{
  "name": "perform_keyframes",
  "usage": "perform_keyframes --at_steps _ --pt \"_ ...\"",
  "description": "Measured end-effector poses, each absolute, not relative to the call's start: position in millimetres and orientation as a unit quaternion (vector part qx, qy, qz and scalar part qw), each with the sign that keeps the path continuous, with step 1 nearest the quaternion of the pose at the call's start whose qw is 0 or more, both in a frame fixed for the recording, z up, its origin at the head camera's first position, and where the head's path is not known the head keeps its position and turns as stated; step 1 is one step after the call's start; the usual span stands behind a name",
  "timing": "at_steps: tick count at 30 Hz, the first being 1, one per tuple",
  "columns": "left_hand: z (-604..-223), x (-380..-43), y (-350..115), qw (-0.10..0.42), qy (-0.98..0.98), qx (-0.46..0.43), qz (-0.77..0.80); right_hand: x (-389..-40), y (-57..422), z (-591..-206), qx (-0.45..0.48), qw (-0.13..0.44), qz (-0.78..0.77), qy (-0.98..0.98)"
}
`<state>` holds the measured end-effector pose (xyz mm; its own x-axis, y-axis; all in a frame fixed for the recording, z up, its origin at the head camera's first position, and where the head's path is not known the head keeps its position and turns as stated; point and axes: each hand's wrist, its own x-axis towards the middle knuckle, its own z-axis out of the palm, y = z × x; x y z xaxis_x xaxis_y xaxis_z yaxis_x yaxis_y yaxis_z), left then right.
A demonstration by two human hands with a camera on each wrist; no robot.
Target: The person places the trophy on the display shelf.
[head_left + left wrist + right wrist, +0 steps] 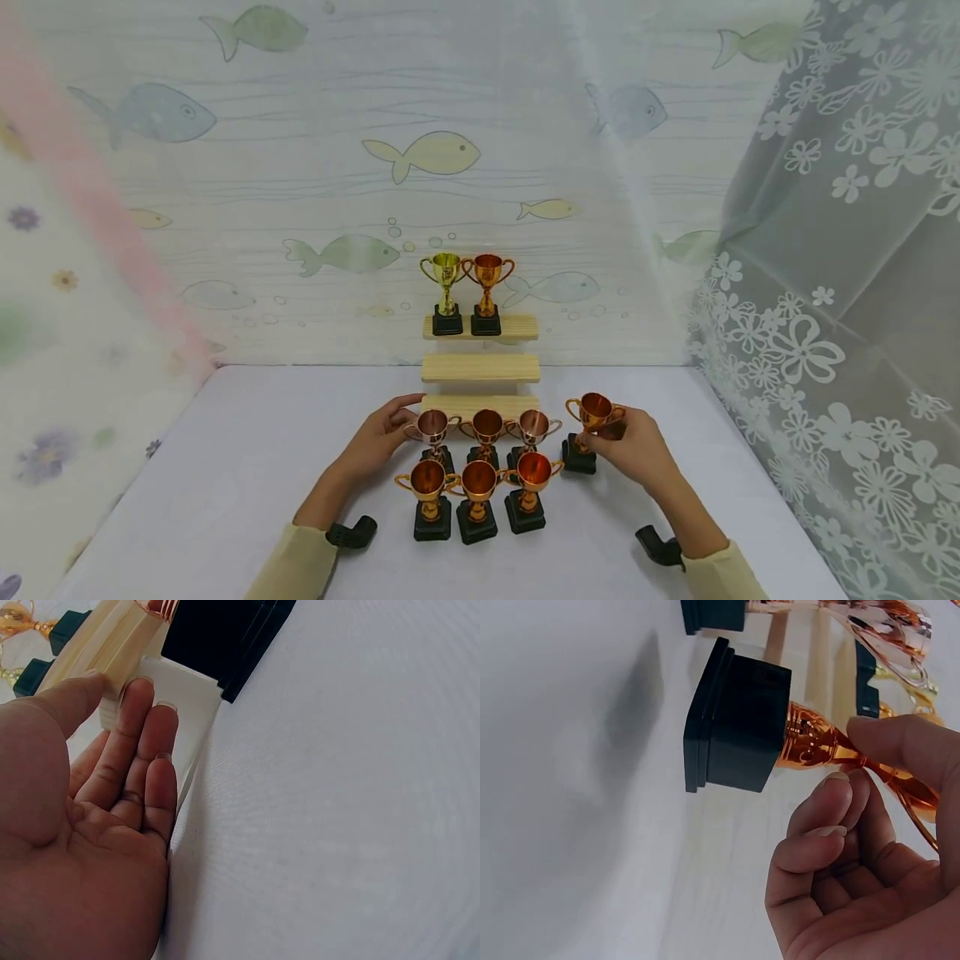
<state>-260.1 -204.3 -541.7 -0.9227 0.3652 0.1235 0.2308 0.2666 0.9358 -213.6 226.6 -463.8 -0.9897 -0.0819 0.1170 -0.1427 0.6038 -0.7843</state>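
Note:
Between the thumb and fingers of my right hand (633, 446) is the stem of a copper-orange trophy cup (596, 410). Its black base (742, 724) is tilted and a shadow lies apart from it on the cloth in the right wrist view. My left hand (375, 442) is at the left end of a small stepped wooden shelf (480, 367), a digit touching the lowest plank (120, 652) and the other fingers fairly straight beside its white support (176, 690). In front of the shelf stand two rows of trophy cups: rose-coloured cups (533, 425) and a copper one behind, orange ones (478, 481) ahead.
On the top plank stand a yellow-gold trophy cup (446, 268) and a copper-orange one (487, 271) side by side. A white cloth (225, 500) covers the table. Fish-patterned curtain (480, 100) hangs behind, and flowered lace (847, 375) at the right.

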Motion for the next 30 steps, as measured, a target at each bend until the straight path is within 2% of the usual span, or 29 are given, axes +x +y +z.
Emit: perform_keyframes --at_steps 30 --pt "-542.9 -261.4 -203.5 0.057 0.787 0.186 0.586 -248.3 202.7 -384.8 0.073 0.081 0.422 -0.9"
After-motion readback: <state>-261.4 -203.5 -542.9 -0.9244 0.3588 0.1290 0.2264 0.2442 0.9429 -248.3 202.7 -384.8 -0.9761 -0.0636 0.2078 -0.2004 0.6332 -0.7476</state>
